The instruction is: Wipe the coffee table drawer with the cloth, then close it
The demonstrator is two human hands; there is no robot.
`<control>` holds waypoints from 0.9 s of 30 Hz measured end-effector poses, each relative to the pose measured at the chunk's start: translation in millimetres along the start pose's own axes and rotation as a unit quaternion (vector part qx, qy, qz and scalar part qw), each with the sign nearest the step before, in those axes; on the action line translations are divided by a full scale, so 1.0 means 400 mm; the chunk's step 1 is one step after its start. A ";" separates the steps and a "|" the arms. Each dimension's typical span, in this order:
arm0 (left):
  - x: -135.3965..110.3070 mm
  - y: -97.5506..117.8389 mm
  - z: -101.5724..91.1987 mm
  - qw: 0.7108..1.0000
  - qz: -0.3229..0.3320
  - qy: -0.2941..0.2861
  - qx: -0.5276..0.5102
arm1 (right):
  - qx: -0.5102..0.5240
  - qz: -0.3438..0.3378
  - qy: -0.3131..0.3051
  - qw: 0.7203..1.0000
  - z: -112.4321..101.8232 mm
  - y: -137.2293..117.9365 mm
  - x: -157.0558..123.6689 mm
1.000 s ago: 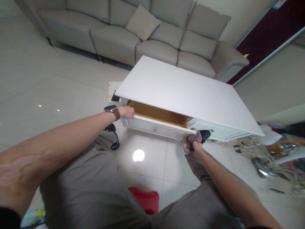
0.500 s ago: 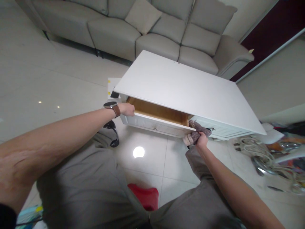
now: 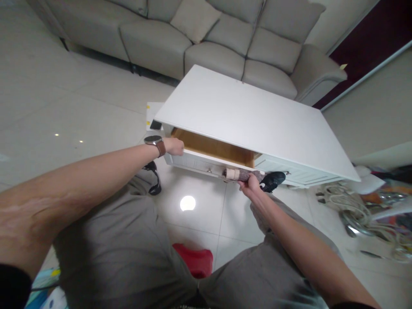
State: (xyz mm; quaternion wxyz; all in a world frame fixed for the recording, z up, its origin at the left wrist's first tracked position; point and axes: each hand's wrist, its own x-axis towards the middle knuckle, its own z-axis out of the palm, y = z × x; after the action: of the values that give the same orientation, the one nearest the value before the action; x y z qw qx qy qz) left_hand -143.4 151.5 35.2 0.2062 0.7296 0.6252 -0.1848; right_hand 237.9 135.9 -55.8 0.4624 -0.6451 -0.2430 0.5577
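A low white coffee table stands in front of me with its left drawer pulled partly out, showing a bare wooden inside. My left hand, with a brown-strapped watch on the wrist, grips the drawer's left front corner. My right hand is closed on a grey-brown cloth, pressing it against the top edge of the drawer front, a little right of the drawer's small knob.
A grey sectional sofa with a cushion runs behind the table. Cables and clutter lie on the tiled floor at the right. A red object lies between my knees. Black slippers are on my feet.
My right hand has slid the cloth leftwards along the drawer front's top edge, away from the drawer's right corner. My left hand has stayed on the left corner.
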 end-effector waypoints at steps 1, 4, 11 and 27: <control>-0.001 0.000 -0.001 1.000 -0.002 -0.002 -0.005 | 0.028 0.032 0.000 0.999 0.030 -0.008 -0.015; -0.001 -0.007 -0.003 1.000 0.001 -0.004 0.001 | 0.106 0.094 -0.022 0.990 0.141 -0.027 -0.072; 0.004 -0.046 0.014 0.999 0.004 0.029 -0.030 | 0.139 0.099 -0.181 0.969 0.454 0.027 -0.206; -0.017 -0.068 0.028 0.998 0.032 0.047 -0.025 | 0.055 0.161 -0.077 0.982 0.457 0.342 -0.092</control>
State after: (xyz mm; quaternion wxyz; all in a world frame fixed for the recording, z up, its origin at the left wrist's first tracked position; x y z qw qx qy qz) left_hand -171.4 143.4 27.5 0.2007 0.7517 0.6152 -0.1274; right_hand 28.0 102.7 -147.2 0.3808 -0.6046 -0.1398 0.6855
